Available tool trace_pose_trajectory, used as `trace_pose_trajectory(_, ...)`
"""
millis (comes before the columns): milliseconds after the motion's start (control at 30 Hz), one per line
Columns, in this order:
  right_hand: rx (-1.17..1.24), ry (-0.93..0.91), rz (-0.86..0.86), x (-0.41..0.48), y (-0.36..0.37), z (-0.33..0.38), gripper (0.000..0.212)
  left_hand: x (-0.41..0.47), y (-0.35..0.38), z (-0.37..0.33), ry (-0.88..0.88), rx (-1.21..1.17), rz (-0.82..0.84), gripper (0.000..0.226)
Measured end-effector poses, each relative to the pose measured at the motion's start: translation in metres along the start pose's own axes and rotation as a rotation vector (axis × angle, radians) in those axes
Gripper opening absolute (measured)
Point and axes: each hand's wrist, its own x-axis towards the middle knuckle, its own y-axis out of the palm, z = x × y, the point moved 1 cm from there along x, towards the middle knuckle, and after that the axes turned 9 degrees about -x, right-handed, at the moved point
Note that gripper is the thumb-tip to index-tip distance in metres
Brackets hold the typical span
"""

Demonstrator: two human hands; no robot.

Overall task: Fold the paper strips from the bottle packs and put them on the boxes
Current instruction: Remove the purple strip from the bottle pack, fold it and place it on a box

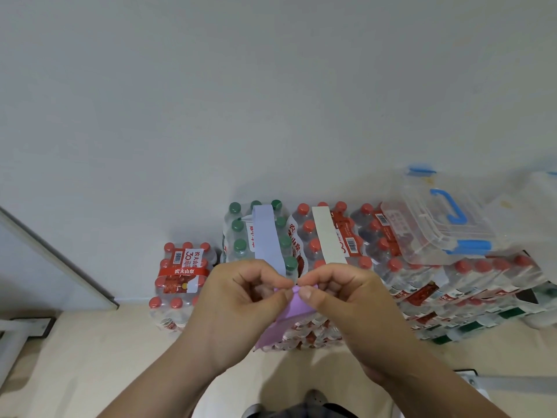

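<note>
A purple paper strip [291,313] hangs down between my hands, pinched at its top end. My left hand [238,300] grips it from the left and my right hand [340,294] from the right, thumbs nearly touching. Behind them a pale blue strip [266,236] lies along the top of a green-capped bottle pack [241,230]. A white strip [327,233] lies on the red-capped pack [310,227] beside it. A clear plastic box with blue handle [434,224] sits tilted on the packs at the right.
A lower stack of red-capped bottle packs [180,276] stands on the floor at the left, against the white wall. More packs [482,285] pile up at the right. A grey frame [54,257] slants at the left. My shoe [315,398] shows at the bottom.
</note>
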Motion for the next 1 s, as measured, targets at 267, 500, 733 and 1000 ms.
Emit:
trace_pose_trajectory(267,-0.072,0.006,-0.035,0.005,-0.001,-0.007,0.017,0.006,-0.001,0.0,-0.082,0.031,0.065,0.016)
trace_pose_trajectory(500,-0.098,-0.05,-0.073,0.008,0.0,-0.006,0.017,0.011,0.003,-0.001,0.0,0.02,0.004,0.021)
trace_pose_trajectory(733,-0.035,-0.008,-0.062,0.006,-0.001,-0.006,0.014,0.011,0.002,0.004,0.122,0.087,-0.025,0.021)
trace_pose_trajectory(1000,0.052,-0.026,-0.101,0.003,-0.003,-0.007,0.022,0.006,0.007,0.004,0.04,-0.031,0.01,0.025)
